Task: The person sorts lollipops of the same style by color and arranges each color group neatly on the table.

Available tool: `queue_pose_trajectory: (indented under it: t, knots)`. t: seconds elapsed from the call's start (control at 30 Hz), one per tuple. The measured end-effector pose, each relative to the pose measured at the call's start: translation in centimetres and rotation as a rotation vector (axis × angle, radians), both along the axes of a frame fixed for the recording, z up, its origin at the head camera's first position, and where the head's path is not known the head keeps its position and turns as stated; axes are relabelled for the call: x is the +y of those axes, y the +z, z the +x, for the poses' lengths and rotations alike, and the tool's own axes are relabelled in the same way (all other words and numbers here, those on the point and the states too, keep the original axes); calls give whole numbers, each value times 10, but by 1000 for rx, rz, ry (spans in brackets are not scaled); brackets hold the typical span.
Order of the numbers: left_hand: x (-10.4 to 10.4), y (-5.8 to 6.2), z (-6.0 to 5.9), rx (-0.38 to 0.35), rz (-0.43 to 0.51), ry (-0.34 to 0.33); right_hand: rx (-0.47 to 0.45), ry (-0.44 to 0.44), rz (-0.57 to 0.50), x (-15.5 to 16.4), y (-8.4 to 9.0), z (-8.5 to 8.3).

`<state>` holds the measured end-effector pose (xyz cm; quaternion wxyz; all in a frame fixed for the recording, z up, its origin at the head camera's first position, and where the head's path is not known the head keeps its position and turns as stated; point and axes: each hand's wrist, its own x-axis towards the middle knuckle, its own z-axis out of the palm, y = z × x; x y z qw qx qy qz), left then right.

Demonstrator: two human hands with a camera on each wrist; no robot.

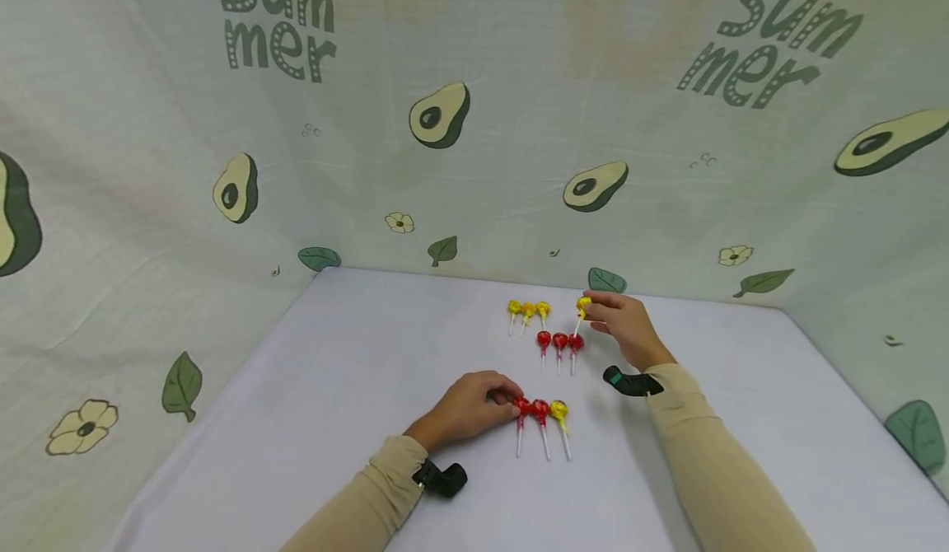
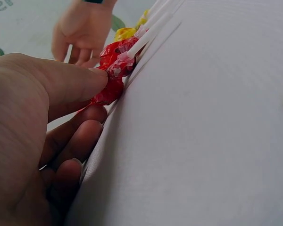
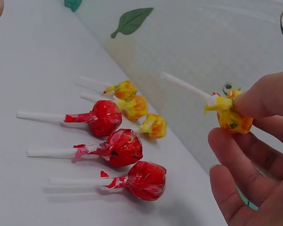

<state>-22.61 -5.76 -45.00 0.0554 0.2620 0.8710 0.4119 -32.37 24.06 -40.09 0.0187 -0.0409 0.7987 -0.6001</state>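
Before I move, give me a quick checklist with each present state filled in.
1. Right hand pinches the yellow pop: ok.
2. Yellow pop clear of the red row: ok, the right wrist view shows a gap.
3. Back row untouched: ok, three yellow, no hand on them.
4. Front row all one colour: not ok, two red, one yellow.
5. Left hand free: not ok, it pinches that row's left red pop.
6. Firmness of either pinch: cannot tell.
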Motion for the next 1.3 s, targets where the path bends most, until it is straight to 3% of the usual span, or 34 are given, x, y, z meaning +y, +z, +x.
queue_pose_trajectory:
  t: [0.37,0.83,1.3]
  knots:
    - [-1,-4,1,57,-10,-7,-71,-52,-10,-5,-11,-16]
    - [-2,-7,3,39,3,-7,-79,-99,58,-12,-33,-34]
    - [-3,0,2,45,-6,0,-66,-96,145,-19,-29,-41]
